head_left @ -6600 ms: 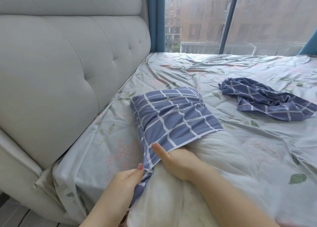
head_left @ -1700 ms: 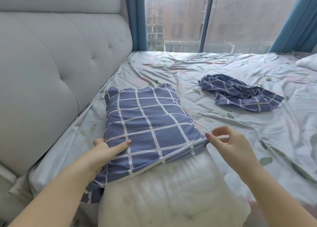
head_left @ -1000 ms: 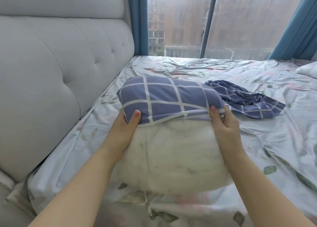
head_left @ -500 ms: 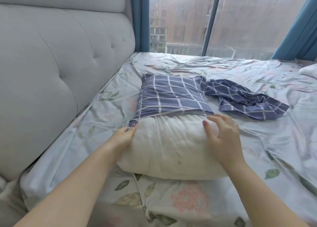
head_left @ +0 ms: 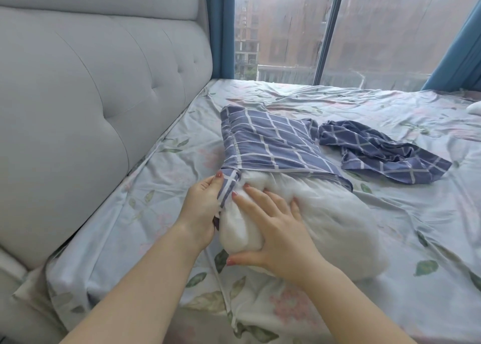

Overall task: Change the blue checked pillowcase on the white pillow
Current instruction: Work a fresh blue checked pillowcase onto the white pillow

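My left hand (head_left: 204, 208) pinches hem of blue checked fabric pillowcase (head_left: 273, 146) to hold mouth open. My right hand (head_left: 276, 230), fingers spread, squashes corner of soft white pillow (head_left: 338, 221) so it fits inside.

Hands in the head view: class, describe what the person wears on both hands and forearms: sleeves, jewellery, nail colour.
The left hand and right hand are ungloved, with no rings, watch or bracelets showing. No sleeves reach the visible forearms. The fingernails wear dark pinkish-red polish.
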